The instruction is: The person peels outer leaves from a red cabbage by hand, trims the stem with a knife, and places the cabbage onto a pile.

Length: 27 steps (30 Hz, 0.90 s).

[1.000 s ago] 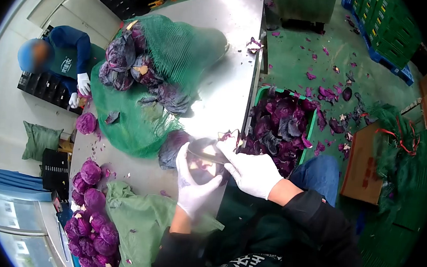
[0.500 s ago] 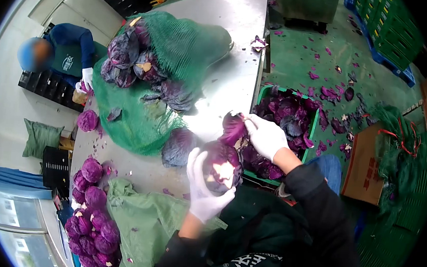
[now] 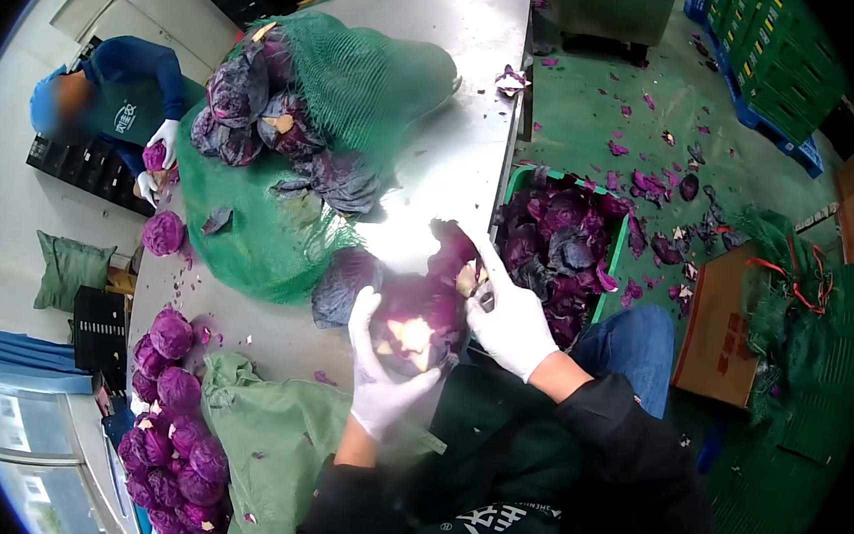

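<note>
– Red cabbage [image 3: 426, 305], where to look?
– Just left of the green crate [image 3: 602, 303], in the left hand [image 3: 380, 382], spread around its side, probably for steadiness.
– And the right hand [image 3: 517, 332]?
– Beside the same crate, pinching a purple leaf [image 3: 445, 250] near its pale base, apparently for firmer grip.

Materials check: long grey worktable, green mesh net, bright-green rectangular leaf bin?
Worktable: metal, likely stainless steel, smooth and shiny; strong white glare.
Net: probably plastic, fairly matt; open weave, loose folds.
Bin: probably moulded plastic; even green colour, straight stiff-looking rim. Finish unclear.
</note>
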Available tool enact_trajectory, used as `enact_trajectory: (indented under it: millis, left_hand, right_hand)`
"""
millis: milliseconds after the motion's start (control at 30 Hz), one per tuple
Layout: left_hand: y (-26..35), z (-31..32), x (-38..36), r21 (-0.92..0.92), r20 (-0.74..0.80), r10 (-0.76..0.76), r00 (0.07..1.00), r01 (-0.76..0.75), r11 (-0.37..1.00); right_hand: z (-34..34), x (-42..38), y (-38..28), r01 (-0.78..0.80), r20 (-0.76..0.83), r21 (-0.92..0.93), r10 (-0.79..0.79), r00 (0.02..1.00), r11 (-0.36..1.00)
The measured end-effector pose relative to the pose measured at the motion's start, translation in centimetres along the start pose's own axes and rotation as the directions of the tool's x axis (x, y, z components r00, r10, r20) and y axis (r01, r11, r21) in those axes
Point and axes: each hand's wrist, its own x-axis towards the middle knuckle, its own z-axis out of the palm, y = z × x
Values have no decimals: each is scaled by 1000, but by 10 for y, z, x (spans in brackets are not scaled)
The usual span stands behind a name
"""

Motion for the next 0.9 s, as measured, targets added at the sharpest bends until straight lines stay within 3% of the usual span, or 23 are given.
enact_trajectory:
  millis: [67,100,133,200,233,267,300,333,400,433,467,533,567,600,667,700,733,800,833,867,900]
  left_hand:
    - [4,-3,1,-200,-17,-117,993,111,973]
    - [16,-3,4,-277,-18,-177,984,165,947]
    - [22,-3,6,-356,-14,-232,973,212,910]
    - [17,-3,20,-403,39,-154,987,157,902]
    - [11,-6,23,-393,83,-131,988,153,907]
    - [4,-12,22,-380,135,-123,983,166,910]
    - [-2,-16,28,-63,118,-76,990,84,994]
    - [-2,-18,35,151,147,17,989,-39,988]
    - [8,-21,49,238,267,-8,964,-58,969]
    - [2,-25,53,193,286,6,958,-64,979]
    - [-4,-29,54,124,277,-44,960,9,992]
    - [-11,-37,53,-20,271,-145,951,157,987]
    - [-1,-40,58,-1,284,-219,933,229,973]
    - [-5,-40,59,-153,286,-249,925,301,941]
    - [-6,-42,67,-173,340,-261,903,333,927]
    - [-2,-43,72,-150,374,-283,883,359,921]
    - [2,-45,80,-69,428,-272,862,331,941]
    - [16,-50,107,115,635,-147,758,95,989]
    - [13,-51,117,114,696,-119,708,54,992]
    - [15,-55,120,109,662,-113,741,53,993]
    - [18,-59,121,104,625,-108,773,54,993]
  right_hand:
    - [-9,5,5,-80,-68,-104,73,995,991]
    - [-3,11,41,16,-221,-163,-52,974,986]
    - [-17,15,47,-162,-243,-137,126,962,977]
    - [-26,18,67,-177,-295,4,170,940,984]
    - [-32,15,43,-65,-272,14,66,960,998]
    - [-38,11,17,-22,-143,62,30,989,998]
    - [-36,7,-1,112,-77,-81,-119,990,990]
    - [-35,11,-12,265,-1,-217,-271,962,940]
    - [-27,21,-22,79,307,-269,8,952,960]
    - [-6,22,6,202,136,-123,-185,973,972]
    - [-7,23,7,66,195,37,-72,978,997]
    - [-9,11,23,-19,119,185,-3,993,983]
    - [-14,8,31,43,84,28,-46,995,999]
    - [-15,4,50,75,3,-37,-75,997,996]
    - [-32,1,45,0,-68,6,0,998,1000]
    - [-33,6,42,171,-216,-59,-180,960,984]
    - [-46,8,12,179,-185,-76,-190,964,981]
    - [-52,23,-10,340,-121,-102,-351,929,935]
    - [-49,33,-17,354,-40,-138,-363,931,925]
    - [-44,42,-19,369,42,-173,-367,929,913]
    - [-39,54,-16,268,213,-159,-232,949,950]
